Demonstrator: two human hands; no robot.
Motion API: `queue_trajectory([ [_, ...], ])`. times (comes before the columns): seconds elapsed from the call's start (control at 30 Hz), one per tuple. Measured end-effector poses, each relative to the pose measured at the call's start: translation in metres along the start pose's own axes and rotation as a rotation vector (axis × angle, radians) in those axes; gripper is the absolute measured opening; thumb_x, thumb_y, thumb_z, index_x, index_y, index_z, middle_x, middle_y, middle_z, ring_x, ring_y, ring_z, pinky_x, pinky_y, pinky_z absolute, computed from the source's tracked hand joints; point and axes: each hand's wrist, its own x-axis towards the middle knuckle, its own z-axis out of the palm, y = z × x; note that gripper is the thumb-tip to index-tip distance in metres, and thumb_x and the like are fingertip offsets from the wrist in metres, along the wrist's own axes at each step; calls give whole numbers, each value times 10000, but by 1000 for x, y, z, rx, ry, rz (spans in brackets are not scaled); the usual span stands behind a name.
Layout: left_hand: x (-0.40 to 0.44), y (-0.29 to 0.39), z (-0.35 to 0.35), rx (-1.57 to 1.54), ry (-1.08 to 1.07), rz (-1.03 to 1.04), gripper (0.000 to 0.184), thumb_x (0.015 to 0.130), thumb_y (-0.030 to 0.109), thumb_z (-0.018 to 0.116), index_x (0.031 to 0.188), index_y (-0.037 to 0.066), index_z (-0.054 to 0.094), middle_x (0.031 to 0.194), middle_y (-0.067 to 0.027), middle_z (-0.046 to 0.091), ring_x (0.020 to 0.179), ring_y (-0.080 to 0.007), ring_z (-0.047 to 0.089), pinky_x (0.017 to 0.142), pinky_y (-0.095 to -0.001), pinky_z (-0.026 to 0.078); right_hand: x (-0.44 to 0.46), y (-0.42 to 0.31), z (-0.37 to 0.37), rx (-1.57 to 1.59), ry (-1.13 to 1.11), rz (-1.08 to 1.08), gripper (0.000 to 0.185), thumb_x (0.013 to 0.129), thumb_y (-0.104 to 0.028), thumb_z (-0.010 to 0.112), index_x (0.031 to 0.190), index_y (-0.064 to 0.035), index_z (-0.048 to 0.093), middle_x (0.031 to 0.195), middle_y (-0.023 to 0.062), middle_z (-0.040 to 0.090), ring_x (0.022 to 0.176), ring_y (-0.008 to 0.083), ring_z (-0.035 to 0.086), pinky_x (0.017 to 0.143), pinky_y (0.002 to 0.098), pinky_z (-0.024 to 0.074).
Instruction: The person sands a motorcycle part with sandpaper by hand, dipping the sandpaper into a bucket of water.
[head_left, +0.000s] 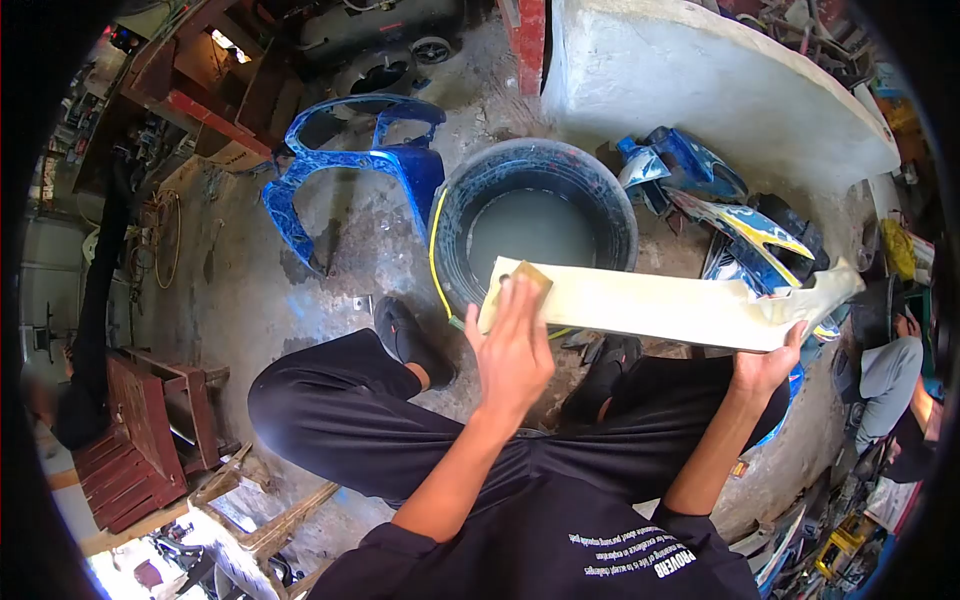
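Head view: across the bucket's (622, 205) near side, the cream panel (640, 302) is clamped by its right end in the right hand (765, 372). A brown pad (538, 282) is held down under the left hand's (514, 362) fingers — best kept flat, pressure even.

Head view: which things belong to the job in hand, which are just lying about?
In the job:
cream panel, in the right hand
brown pad, under the left hand
bucket of cloudy water, probably

Lying about:
blue frame-shaped part
blue-and-yellow panels
red-brown wooden bench
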Motion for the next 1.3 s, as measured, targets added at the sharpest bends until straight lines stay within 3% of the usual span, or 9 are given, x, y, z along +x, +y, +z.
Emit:
queue_trajectory([
  [0.17,-25,-11,-13,-82,-192,106,493,885,27,591,1377,55,599,1413,-138,609,1361,-256,540,1182,-573,231,-6,10,-13,16,21,38,485,1088,-411,425,1415,-61,503,1267,133,627,1152,277,603,1058,466,466],
  [0.3,-24,-44,-27,-317,-161,-369,338,1051,121,488,1341,-21,589,1134,-283,694,1206,-356,616,1100,-421,386,-19,15,17,-148,178,-154,541,1094,-419,412,1477,-37,435,1348,164,599,1211,295,589,1103,471,440],
  [0.37,-2,-41,-48,-491,-2,-502,352,1040,120,506,1349,-32,579,1200,-262,684,1212,-359,615,1071,-406,415,-22,13,21,-192,157,-214,533,1093,-413,420,1474,-40,434,1317,158,608,1182,288,603,1081,459,463],
  [0.57,0,-59,-24,16,-326,7,529,901,48,593,1425,1,532,1445,-172,574,1362,-281,532,1143,-498,320,-17,18,14,-220,179,-191,513,1094,-402,424,1430,-17,462,1239,154,631,1140,271,620,1046,438,488],
  [0.83,-43,-30,-11,113,-330,48,474,966,117,576,1433,39,550,1464,-153,568,1394,-240,513,1167,-577,202,-16,24,24,-295,262,-221,505,1095,-405,414,1401,-8,481,1205,151,639,1117,267,629,1021,421,500],
  [0.97,-43,-18,-14,150,-314,60,537,889,20,596,1424,47,558,1456,-144,578,1389,-233,518,1180,-566,191,-10,25,19,-315,249,-224,557,1085,-405,436,1488,-22,402,1382,132,548,1229,261,565,1075,413,446],
  [1.07,-44,-21,-19,-71,-285,26,503,871,-61,556,1367,14,597,1358,-168,646,1338,-252,564,1158,-533,268,-6,27,13,-285,247,-200,556,1087,-396,427,1496,-21,396,1417,127,531,1269,268,547,1097,415,431],
  [1.17,-12,-41,-31,-148,43,-244,480,859,-102,542,1307,34,649,1298,-199,669,1220,-314,622,1118,-436,365,-10,28,14,-285,268,-199,555,1090,-387,416,1504,-19,388,1452,125,511,1310,272,523,1118,419,416],
  [1.3,-17,-82,-20,-99,-217,1,563,794,-101,573,1338,33,629,1365,-174,636,1284,-311,585,1123,-443,354,-9,29,18,-265,242,-191,552,1090,-380,413,1507,-19,386,1472,126,498,1329,272,510,1129,425,407],
])
